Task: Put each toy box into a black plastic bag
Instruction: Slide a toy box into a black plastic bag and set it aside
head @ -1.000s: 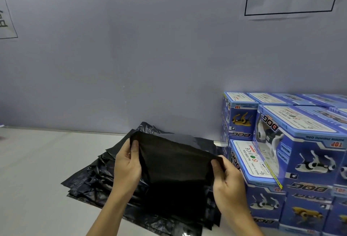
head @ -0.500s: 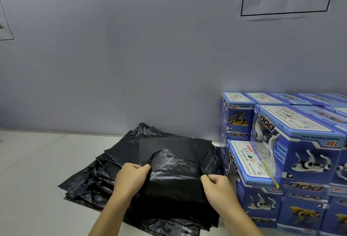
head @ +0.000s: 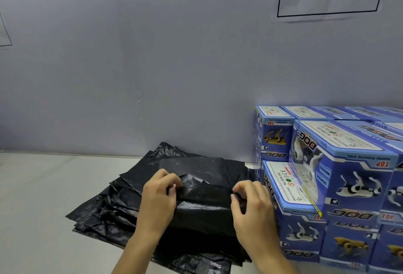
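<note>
Both hands work the top black bag on the pile.

The left hand (head: 159, 195) and right hand (head: 250, 201) each have a pinching grip on the black bag (head: 205, 204), which lies atop the stack of bags (head: 104, 212) on the pale surface (head: 39, 186). Just right of the stack, touching its edge, stand the blue toy boxes (head: 349, 186), piled against the grey wall (head: 152, 66).
</note>
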Tool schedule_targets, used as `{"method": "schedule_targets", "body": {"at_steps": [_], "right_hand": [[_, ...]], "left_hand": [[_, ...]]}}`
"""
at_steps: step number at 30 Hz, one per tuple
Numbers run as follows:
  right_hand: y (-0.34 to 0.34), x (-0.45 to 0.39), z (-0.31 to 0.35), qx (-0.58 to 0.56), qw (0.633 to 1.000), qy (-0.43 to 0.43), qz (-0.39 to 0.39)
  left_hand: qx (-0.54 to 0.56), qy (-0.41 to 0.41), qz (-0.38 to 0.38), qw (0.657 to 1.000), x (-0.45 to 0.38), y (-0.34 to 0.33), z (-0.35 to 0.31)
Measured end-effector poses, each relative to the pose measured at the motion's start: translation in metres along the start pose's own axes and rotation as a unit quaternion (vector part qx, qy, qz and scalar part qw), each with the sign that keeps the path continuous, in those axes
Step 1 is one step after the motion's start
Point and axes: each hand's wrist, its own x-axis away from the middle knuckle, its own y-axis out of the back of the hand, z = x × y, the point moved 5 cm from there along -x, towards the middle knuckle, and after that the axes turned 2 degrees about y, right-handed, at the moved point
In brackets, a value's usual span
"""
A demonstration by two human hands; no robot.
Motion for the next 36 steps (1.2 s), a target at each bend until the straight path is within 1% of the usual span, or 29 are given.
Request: {"method": "schedule_targets", "body": {"at_steps": [2, 3, 5, 7, 9, 12, 14, 16, 19, 22, 25, 26, 28, 30, 33, 35, 36], "right_hand": [[-0.003, 0.001, 0.001, -0.020, 1.000, 0.005, 0.023], [-0.006, 0.001, 0.000, -0.030, 0.999, -0.004, 0.038], [-0.011, 0.003, -0.003, -0.044, 0.996, -0.032, 0.066], [-0.013, 0.005, -0.006, -0.073, 0.991, -0.064, 0.089], [-0.019, 0.008, -0.006, -0.099, 0.984, -0.083, 0.127], [-0.032, 0.014, -0.004, -0.131, 0.966, -0.134, 0.178], [-0.038, 0.017, -0.003, -0.144, 0.957, -0.162, 0.191], [-0.038, 0.017, -0.004, -0.168, 0.955, -0.170, 0.177], [-0.031, 0.014, 0.000, -0.215, 0.955, -0.155, 0.132], [-0.021, 0.010, 0.010, -0.248, 0.955, -0.133, 0.087], [-0.014, 0.008, 0.020, -0.289, 0.949, -0.109, 0.060], [-0.013, 0.008, 0.023, -0.305, 0.946, -0.102, 0.051], [-0.009, 0.008, 0.026, -0.328, 0.940, -0.093, 0.025], [-0.003, 0.006, 0.027, -0.334, 0.937, -0.097, -0.022], [0.004, 0.000, 0.025, -0.328, 0.933, -0.111, -0.095], [0.006, -0.010, 0.025, -0.323, 0.933, -0.114, -0.110], [0.007, -0.017, 0.026, -0.322, 0.934, -0.117, -0.102]], "left_hand": [[0.013, 0.002, -0.016, 1.000, -0.001, 0.001, 0.001], [0.027, 0.018, -0.025, 0.999, -0.002, 0.001, 0.002], [0.069, 0.092, -0.021, 0.993, 0.000, -0.003, 0.009], [0.111, 0.191, 0.021, 0.975, 0.004, -0.015, 0.018], [0.135, 0.260, 0.084, 0.952, 0.009, -0.032, 0.025], [0.175, 0.325, 0.127, 0.921, 0.012, -0.049, 0.035], [0.217, 0.349, 0.141, 0.901, 0.013, -0.054, 0.037], [0.260, 0.365, 0.142, 0.883, 0.015, -0.056, 0.038], [0.340, 0.374, 0.110, 0.856, 0.019, -0.054, 0.029], [0.411, 0.351, 0.069, 0.839, 0.021, -0.047, 0.008], [0.505, 0.324, 0.046, 0.799, 0.021, -0.043, -0.012], [0.522, 0.315, 0.044, 0.791, 0.022, -0.042, -0.016], [0.541, 0.306, 0.041, 0.782, 0.025, -0.039, -0.023], [0.550, 0.299, 0.048, 0.778, 0.026, -0.039, -0.030], [0.543, 0.283, 0.056, 0.789, 0.026, -0.042, -0.036], [0.545, 0.293, 0.061, 0.783, 0.026, -0.046, -0.028], [0.558, 0.307, 0.052, 0.769, 0.025, -0.047, -0.021]]}}
